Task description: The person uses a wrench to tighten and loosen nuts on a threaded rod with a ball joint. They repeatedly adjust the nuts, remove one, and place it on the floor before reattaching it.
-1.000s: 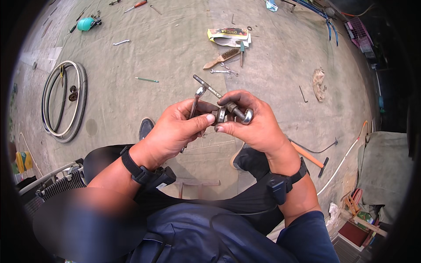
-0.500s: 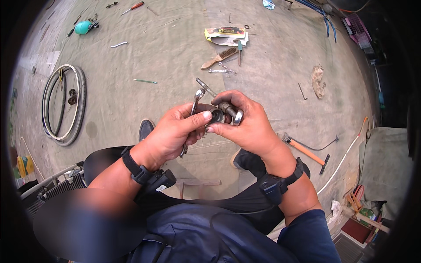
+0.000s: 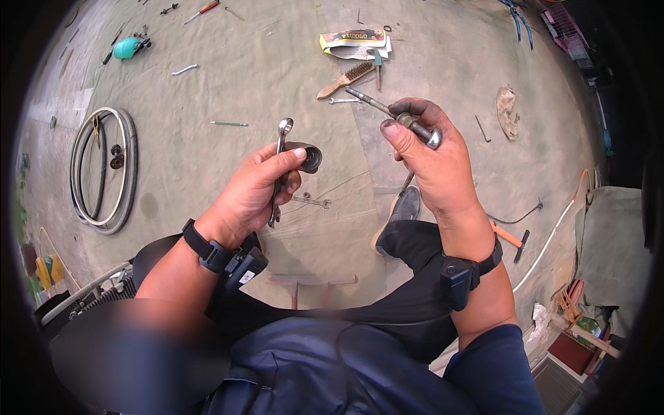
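Note:
My left hand is closed around an upright shiny ring-ended wrench. Between its thumb and fingers it also pinches a dark, round, cup-shaped part with the hollow facing up. To the right and apart from it, my right hand grips a metal rod by its thick end, which has a dark collar and a shiny rounded tip. The thin end of the rod points away to the upper left. Below and between the hands, a small wrench lies on the ground cloth.
Beyond my hands lie a wire brush, another wrench, a green-headed tool and torn packaging. Bicycle tyres lie at left. An orange-handled tool and a white hose are at right.
My hands have moved apart. The right hand has carried the rod up and to the right, away from the cup-shaped part, while the left has shifted left. The small wrench below now shows.

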Demonstrator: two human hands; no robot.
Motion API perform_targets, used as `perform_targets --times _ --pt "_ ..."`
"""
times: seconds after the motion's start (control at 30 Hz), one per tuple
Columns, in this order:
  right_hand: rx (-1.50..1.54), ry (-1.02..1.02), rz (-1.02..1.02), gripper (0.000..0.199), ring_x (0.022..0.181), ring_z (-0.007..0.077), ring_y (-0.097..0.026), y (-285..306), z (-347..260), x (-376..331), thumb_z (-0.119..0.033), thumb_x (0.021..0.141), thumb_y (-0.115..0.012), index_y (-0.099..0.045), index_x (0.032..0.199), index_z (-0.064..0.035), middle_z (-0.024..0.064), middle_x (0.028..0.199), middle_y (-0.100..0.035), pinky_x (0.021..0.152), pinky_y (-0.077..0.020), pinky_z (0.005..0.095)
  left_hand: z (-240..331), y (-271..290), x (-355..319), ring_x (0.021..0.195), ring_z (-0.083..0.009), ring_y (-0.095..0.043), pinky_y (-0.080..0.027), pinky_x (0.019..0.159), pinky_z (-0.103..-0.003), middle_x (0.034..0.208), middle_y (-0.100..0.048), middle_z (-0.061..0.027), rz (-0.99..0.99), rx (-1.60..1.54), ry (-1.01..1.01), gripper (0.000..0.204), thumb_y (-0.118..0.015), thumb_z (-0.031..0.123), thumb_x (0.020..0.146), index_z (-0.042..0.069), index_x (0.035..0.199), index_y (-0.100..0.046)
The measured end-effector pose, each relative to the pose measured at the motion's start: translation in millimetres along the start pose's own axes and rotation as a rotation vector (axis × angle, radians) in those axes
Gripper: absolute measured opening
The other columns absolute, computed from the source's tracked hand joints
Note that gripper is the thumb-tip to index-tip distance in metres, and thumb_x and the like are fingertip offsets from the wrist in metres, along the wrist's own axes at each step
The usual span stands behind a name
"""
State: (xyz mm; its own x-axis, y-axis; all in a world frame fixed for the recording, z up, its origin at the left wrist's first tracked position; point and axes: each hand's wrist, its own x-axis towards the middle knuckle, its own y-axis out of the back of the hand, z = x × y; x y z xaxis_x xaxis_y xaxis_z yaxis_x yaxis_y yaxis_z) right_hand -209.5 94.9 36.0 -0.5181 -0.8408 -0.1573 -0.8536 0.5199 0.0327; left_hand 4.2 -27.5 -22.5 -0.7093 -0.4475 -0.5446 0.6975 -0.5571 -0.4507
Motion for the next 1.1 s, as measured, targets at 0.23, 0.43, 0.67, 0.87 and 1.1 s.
perform_targets --times 0.23,0.43,0.67,0.87,1.1 --pt "-0.051 -0.057 0.162 0.03 0.065 0.0056 -0.052 29 -16 4 -0.012 0.089 -0.067 -0.061 0.116 0.0004 0.0032 0.084 -0.063 0.057 -0.0378 0.0189 -12 81 80 0.066 -0.0064 -0.047 -0.035 0.052 -0.024 0.087 -0.063 -0.0003 0.353 0.247 0.043 0.021 -0.064 0.029 0.092 0.008 0.097 -0.061" --pt "-0.016 -0.107 0.21 0.034 0.069 0.0095 -0.056 37 -14 0 -0.009 0.084 -0.067 -0.06 0.115 0.0046 0.0102 0.09 -0.064 0.059 -0.0445 0.0217 -59 115 144 0.066 -0.0074 -0.047 -0.035 0.053 -0.024 0.084 -0.063 -0.0005 0.555 0.146 0.046 0.019 -0.068 0.026 0.09 0.008 0.095 -0.062" --pt "-0.045 -0.171 0.202 0.039 0.071 0.0149 -0.061 42 0 11 -0.011 0.081 -0.075 -0.058 0.111 0.0064 0.0144 0.107 -0.058 0.058 -0.0473 0.0221 -141 168 190 0.062 -0.0095 -0.049 -0.035 0.049 -0.026 0.079 -0.062 -0.0021 0.657 0.18 0.22 0.023 -0.071 0.024 0.086 0.004 0.094 -0.062" --pt "-0.119 -0.175 0.211 0.043 0.07 0.0164 -0.062 51 11 30 -0.014 0.08 -0.076 -0.056 0.112 0.0065 0.0124 0.103 -0.055 0.05 -0.0465 0.0209 -177 198 200 0.065 -0.0105 -0.051 -0.036 0.05 -0.026 0.079 -0.061 -0.0011 0.786 0.25 0.279 0.022 -0.07 0.023 0.086 0.004 0.091 -0.062" --pt "-0.148 -0.176 0.208 0.044 0.071 0.017 -0.062 47 14 53 -0.016 0.079 -0.077 -0.056 0.11 0.0057 0.0124 0.102 -0.053 0.048 -0.0464 0.0199 -190 212 213 0.065 -0.0124 -0.053 -0.039 0.052 -0.028 0.082 -0.061 -0.0048 0.85 0.22 0.233 0.028 -0.068 0.016 0.087 -0.002 0.106 -0.06"
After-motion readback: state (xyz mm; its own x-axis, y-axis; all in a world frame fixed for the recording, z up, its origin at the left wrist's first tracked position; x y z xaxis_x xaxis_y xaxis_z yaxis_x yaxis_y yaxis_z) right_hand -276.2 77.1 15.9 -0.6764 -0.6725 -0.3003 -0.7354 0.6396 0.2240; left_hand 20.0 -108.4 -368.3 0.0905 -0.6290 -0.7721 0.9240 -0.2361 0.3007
